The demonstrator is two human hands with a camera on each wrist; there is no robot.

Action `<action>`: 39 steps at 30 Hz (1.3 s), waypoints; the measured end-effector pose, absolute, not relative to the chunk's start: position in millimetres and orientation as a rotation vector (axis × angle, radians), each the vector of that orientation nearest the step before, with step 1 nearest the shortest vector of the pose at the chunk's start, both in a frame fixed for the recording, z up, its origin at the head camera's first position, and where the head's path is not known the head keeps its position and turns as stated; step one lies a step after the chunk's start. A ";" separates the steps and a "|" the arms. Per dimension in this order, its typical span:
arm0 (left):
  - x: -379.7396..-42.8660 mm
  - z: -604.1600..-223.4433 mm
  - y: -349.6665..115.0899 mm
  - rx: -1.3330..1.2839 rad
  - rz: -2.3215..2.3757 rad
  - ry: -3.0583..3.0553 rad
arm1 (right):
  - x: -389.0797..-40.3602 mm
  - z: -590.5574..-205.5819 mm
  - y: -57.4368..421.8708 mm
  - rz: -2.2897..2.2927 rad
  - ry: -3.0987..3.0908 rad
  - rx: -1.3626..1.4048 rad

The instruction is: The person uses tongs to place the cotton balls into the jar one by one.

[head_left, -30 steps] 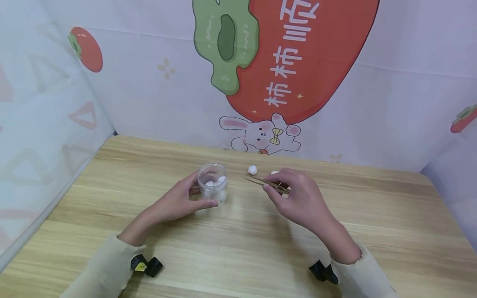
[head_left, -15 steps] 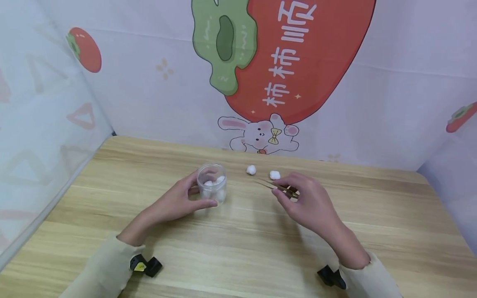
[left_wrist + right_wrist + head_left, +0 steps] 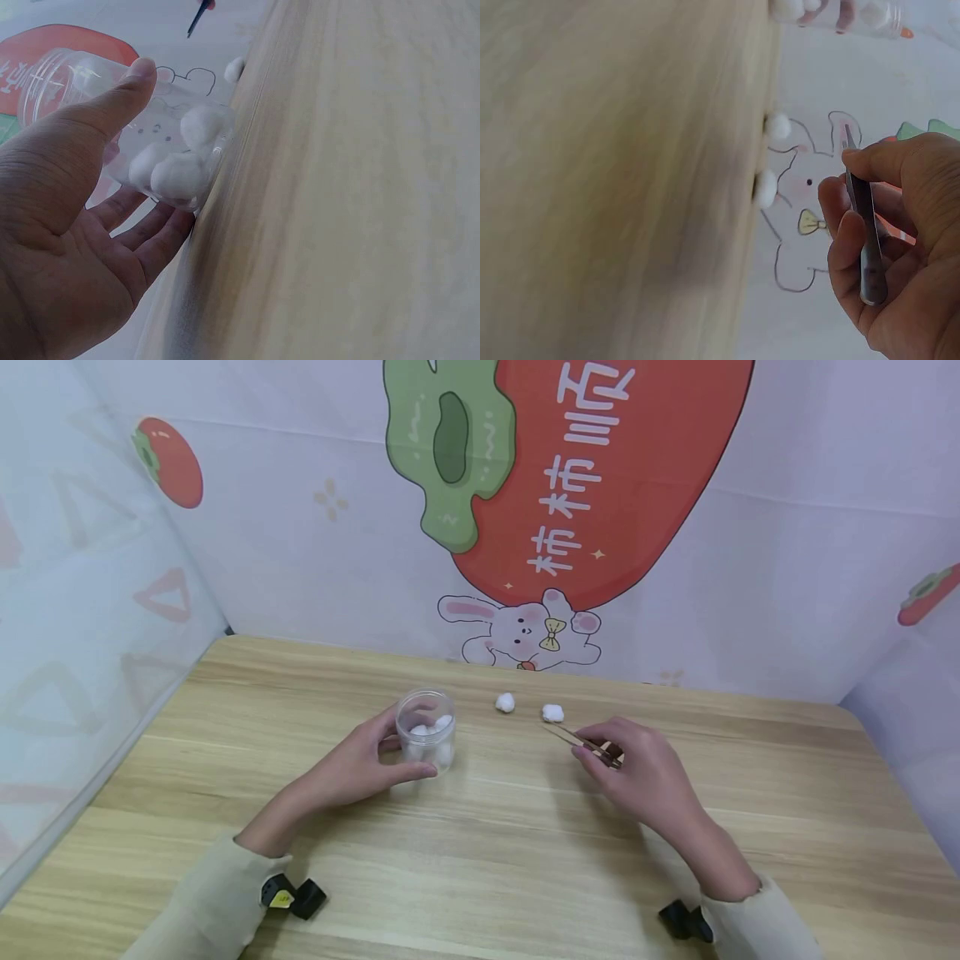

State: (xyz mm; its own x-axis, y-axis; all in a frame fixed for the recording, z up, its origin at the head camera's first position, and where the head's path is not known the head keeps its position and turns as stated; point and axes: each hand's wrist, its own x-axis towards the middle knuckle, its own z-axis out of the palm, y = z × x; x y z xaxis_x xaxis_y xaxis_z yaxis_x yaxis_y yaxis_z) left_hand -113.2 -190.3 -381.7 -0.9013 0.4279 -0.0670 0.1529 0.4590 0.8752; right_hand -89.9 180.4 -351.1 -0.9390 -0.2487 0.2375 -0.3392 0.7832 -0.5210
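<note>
from the head, the left hand point(image 3: 367, 758) is curled round an uncovered clear jar point(image 3: 425, 740) at the tabletop point(image 3: 480, 868), two loose white balls point(image 3: 552, 713) lying to its right; the left wrist view shows inner balls point(image 3: 180, 175) gathered near the bottom. the right hand point(image 3: 648, 768) pinches tweezers point(image 3: 865, 225), whose rear end only the right wrist view reveals.

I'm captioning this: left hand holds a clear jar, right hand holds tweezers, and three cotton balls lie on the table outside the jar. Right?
Not three: the head view shows two cotton balls on the table outside the clear jar. The left hand does hold it, and the right hand holds tweezers.
</note>
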 end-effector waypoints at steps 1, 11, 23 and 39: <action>-113.3 -381.6 -190.3 0.501 1.420 2.432 | -90.3 -352.8 182.9 0.869 -2.818 0.462; -113.0 -384.1 -189.4 0.520 1.415 2.437 | -91.6 -363.6 202.7 0.856 -2.847 0.376; -112.5 -384.4 -191.0 0.534 1.395 2.462 | -99.5 -367.8 210.3 0.843 -2.868 0.359; -113.0 -383.1 -190.7 0.508 1.410 2.451 | -113.5 -366.2 204.4 0.856 -2.903 0.377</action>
